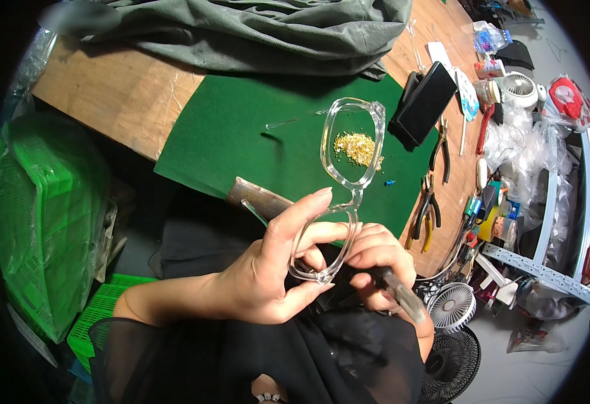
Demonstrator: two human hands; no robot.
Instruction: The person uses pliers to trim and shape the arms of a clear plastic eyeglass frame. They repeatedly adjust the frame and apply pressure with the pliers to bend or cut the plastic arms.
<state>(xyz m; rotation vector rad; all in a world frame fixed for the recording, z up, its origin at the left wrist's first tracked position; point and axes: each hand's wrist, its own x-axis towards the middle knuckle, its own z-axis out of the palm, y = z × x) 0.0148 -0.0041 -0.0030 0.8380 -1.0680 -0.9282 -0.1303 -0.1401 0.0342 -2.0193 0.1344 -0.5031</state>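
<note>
A clear plastic eyeglass frame (356, 194) is held upright over the green mat (234, 128). My left hand (258, 273) grips its lower rim between thumb and fingers. One thin temple arm points left from the upper rim; the other shows beside my left fingers. My right hand (384, 259) is closed around a tool with a grey, blunt end (406, 299), its kind not clear. The right fingertips are close to the lower rim; whether they touch it I cannot tell. Behind the upper rim lies a pile of small gold-coloured pieces (357, 148).
A black phone (426, 104) and several pliers (427, 209) lie at the mat's right. A grey-green cloth (261, 34) covers the far edge. Green crates (52, 222) stand left; small fans (451, 306) and a metal rack (544, 269) are at right. A brown metal piece (254, 194) sits at the mat's near edge.
</note>
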